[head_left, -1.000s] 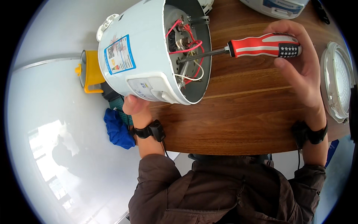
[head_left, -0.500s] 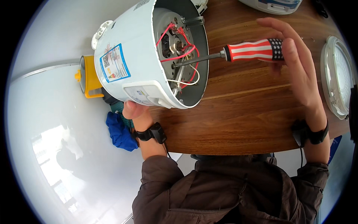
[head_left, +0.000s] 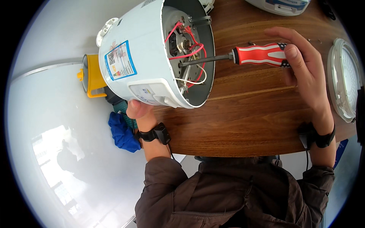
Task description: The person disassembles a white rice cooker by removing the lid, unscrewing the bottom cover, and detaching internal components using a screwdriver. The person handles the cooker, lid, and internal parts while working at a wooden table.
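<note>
A white rice cooker body (head_left: pixel 148 41) lies tipped on its side, its open underside turned to the right. Inside it show a metal plate, red wires (head_left: pixel 197 46) and white wires. My left hand (head_left: pixel 138 109) holds the cooker from below near its front panel; most of its fingers are hidden behind the body. My right hand (head_left: pixel 310 70) grips the end of a screwdriver (head_left: pixel 260 54) with a red, white and black starred handle, thumb on top and index finger raised off it. The screwdriver's shaft runs level into the cooker, its tip at the metal plate among the wires.
A round whitish cover (head_left: pixel 346 79) rests at the table's right edge. Another white appliance (head_left: pixel 279 7) stands at the far side. Beyond the cooker's left lie a yellow container (head_left: pixel 94 74) and a blue cloth (head_left: pixel 122 133). Small loose pieces dot the wooden table (head_left: pixel 235 125).
The screwdriver handle has turned, showing a different side of its pattern. The cooker has shifted slightly to the right, and my right hand has moved slightly nearer to me.
</note>
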The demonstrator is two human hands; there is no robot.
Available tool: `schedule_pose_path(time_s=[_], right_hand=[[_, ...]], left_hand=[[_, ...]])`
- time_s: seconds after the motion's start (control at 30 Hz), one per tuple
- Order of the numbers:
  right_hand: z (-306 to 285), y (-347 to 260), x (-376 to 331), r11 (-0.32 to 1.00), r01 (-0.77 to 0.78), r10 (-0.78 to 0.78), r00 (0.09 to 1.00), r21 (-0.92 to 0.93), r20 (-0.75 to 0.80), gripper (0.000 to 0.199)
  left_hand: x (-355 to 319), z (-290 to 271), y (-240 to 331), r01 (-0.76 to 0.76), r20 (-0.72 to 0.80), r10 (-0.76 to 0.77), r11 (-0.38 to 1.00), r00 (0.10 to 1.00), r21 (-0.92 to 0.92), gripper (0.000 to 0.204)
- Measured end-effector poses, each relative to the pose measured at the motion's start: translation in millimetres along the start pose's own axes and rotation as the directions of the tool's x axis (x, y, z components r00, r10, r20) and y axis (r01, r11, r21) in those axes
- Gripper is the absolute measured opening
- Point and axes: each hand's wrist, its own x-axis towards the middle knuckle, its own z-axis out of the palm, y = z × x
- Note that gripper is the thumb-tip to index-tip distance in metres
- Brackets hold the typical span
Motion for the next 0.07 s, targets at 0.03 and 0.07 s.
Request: schedule_pose_path(time_s=[0.03,0.07], right_hand=[[-0.8,1.7,0.4,0.998,0.067,-0.067,0.998,0.007,0.002,0.066],[-0.8,2.2,0.0,0.998,0.066,-0.066,0.998,0.007,0.001,0.066]], left_hand=[[0.0,0.0,0.2,-0.003,-0.002,0.004,1.0,1.0,0.003,0.076],[0.0,-0.8,-0.5,-0.007,-0.003,0.007,1.0,1.0,0.004,0.076]])
